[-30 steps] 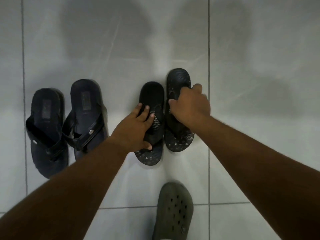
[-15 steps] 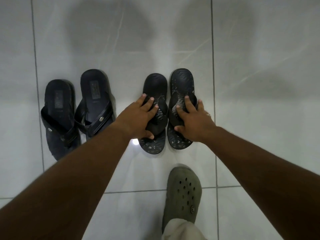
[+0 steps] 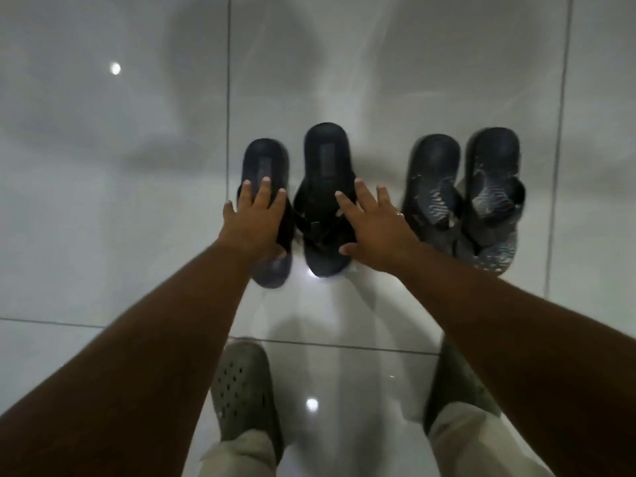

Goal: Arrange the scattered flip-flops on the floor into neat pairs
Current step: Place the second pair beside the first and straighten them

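Head view: both hands [image 3: 256,222] [image 3: 375,232] moved from patterned pair [image 3: 464,201] to, seemingly, plain pair [image 3: 325,173]; fingers spread.

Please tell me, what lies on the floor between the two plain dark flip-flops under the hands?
Nothing. In the head view only a narrow strip of bare tile separates the left flip-flop from the right flip-flop.

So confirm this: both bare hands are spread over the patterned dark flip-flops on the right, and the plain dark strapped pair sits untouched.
Wrong pair. The head view shows the left hand and right hand spread over the plain dark strapped flip-flops; the patterned dark flip-flops on the right sit untouched.
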Tool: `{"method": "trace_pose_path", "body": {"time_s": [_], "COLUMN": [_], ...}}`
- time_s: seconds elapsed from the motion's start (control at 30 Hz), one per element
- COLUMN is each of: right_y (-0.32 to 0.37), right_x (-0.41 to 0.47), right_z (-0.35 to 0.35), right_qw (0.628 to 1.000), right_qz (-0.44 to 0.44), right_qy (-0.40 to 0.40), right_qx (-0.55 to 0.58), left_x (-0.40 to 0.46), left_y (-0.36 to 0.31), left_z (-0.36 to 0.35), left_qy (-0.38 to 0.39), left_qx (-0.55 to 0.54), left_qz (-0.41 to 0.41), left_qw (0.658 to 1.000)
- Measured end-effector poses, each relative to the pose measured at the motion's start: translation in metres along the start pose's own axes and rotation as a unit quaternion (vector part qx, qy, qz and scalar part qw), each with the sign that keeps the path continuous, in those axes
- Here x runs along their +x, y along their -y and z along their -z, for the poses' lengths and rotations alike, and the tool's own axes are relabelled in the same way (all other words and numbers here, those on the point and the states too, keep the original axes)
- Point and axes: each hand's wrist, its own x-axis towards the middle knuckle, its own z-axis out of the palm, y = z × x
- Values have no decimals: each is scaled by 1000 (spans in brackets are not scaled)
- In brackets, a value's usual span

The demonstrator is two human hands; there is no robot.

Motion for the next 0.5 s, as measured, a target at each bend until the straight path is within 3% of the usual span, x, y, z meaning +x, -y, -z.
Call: {"method": "trace_pose_path", "body": {"time_s": [0.13,0.23,0.33,0.5], "right_y": [29,57,111,223], "right_x": [34,44,65,123], "right_z": [-22,-36,-45,-54], "right_qw": [997,993,991,990], "right_qz": [-13,-59,-64,-79], "right_qy": [30,54,55,71], "right_qx": [-64,-85,-103,-94], "left_x": [14,16,22,24], "left_y": [36,63,129,259], "left_z": [-22,-38,-41,-43], "left_qy": [25,0,-4,29], "left_qx": [-5,-33,-46,22], "left_qz": [-46,-73,-77,-97], "left_qw": [999,997,996,995]}}
